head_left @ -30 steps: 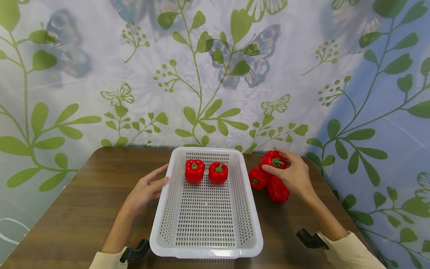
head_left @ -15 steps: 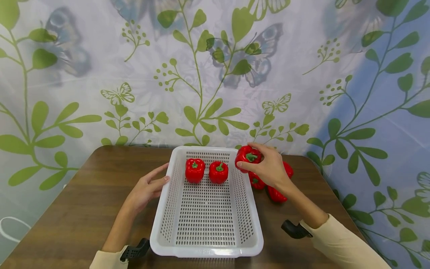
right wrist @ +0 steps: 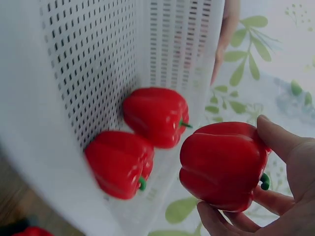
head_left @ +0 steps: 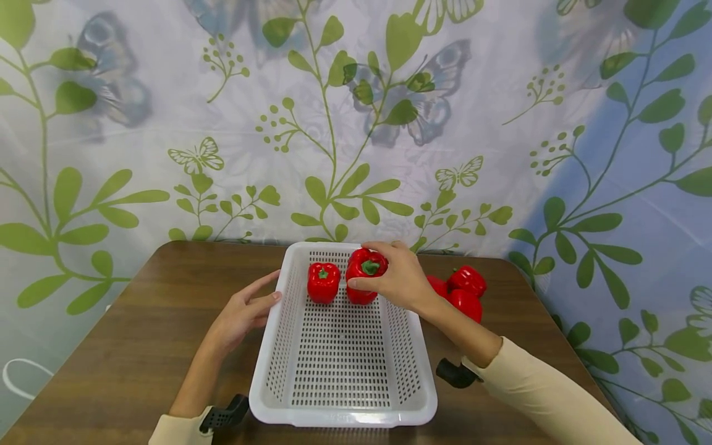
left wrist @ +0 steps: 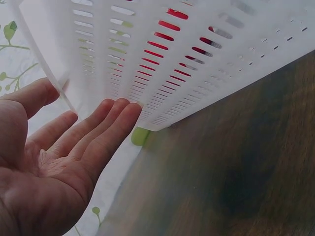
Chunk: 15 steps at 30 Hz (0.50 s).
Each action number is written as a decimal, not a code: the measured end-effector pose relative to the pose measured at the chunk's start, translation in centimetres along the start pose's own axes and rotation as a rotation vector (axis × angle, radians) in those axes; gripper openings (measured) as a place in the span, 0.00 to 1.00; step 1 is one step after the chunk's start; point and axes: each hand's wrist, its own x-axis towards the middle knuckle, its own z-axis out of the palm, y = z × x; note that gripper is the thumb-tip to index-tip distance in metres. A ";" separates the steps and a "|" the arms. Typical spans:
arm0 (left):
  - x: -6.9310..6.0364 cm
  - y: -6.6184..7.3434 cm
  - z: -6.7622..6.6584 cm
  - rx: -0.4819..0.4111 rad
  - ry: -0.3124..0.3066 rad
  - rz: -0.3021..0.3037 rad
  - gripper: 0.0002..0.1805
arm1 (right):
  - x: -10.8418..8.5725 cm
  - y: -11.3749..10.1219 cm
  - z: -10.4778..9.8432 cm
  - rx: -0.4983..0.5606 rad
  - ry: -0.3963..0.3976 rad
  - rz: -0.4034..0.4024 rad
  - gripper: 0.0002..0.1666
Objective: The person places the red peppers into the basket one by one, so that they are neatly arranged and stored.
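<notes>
My right hand (head_left: 402,275) grips a red bell pepper (right wrist: 224,164) with a green stem, thumb and fingers around its sides, above the far end of a white perforated plastic basket (head_left: 342,415). In the right wrist view two more red peppers lie side by side in the basket: one pepper (right wrist: 156,114) and another pepper (right wrist: 118,162). From the head view the held pepper partly covers one of them. My left hand (head_left: 239,316) touches the basket's left side; its fingers look nearly straight in the left wrist view, fingertips against the perforated wall and thumb by the rim.
Right of the basket, several red peppers sit in a cluster on the brown wooden table (head_left: 183,309), among them a pepper (head_left: 468,281) and a pepper (head_left: 466,305). My right forearm passes over the basket's right rim. A patterned curtain (head_left: 356,123) hangs behind the table.
My right hand has lifted a bell pepper off the cluster on the right and carried it left over the basket. My left hand and the basket have stayed put.
</notes>
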 end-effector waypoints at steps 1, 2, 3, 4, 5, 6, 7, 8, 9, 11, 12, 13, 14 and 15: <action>0.0 0.0 0.0 0.000 0.000 0.000 0.33 | 0.1 -0.2 0.3 -0.004 -0.009 -0.005 0.44; 0.0 0.0 0.0 0.001 0.000 0.000 0.33 | 0.2 -0.4 0.7 -0.007 -0.019 -0.009 0.43; 0.0 0.1 0.0 0.002 0.001 -0.001 0.33 | 0.4 -0.6 1.1 -0.008 -0.030 -0.015 0.43; 0.0 0.1 0.0 0.001 0.000 -0.002 0.33 | 0.5 -0.8 1.5 -0.009 -0.041 -0.021 0.43; 0.0 0.1 0.0 -0.002 0.001 -0.002 0.33 | 0.5 -1.0 1.8 -0.007 -0.050 -0.025 0.43; 0.0 0.1 0.0 -0.004 0.001 -0.004 0.33 | 0.6 -1.2 2.2 -0.006 -0.059 -0.030 0.42; 0.0 0.1 0.0 -0.006 0.000 -0.005 0.33 | 0.7 -1.3 2.7 -0.008 -0.067 -0.031 0.42; 0.0 0.1 0.0 -0.008 -0.001 -0.005 0.33 | 0.7 -1.5 3.1 -0.010 -0.077 -0.032 0.42; 0.0 0.1 0.1 -0.008 -0.001 -0.005 0.33 | 0.7 -1.7 3.4 -0.013 -0.088 -0.033 0.42; 0.0 0.0 0.1 -0.005 0.002 -0.007 0.33 | 0.7 -2.1 4.0 -0.021 -0.109 -0.028 0.42; 0.0 0.0 0.1 -0.001 0.005 -0.009 0.33 | 0.7 -2.2 4.4 -0.025 -0.123 -0.030 0.42; 0.0 0.0 0.1 0.003 0.008 -0.010 0.33 | 0.7 -2.3 4.7 -0.027 -0.137 -0.032 0.43; 0.0 0.0 0.0 0.008 0.012 -0.011 0.33 | 0.7 -2.5 4.9 -0.026 -0.152 -0.033 0.43; 0.0 0.0 0.0 0.010 0.016 -0.012 0.33 | 0.7 -2.6 5.2 -0.026 -0.166 -0.033 0.43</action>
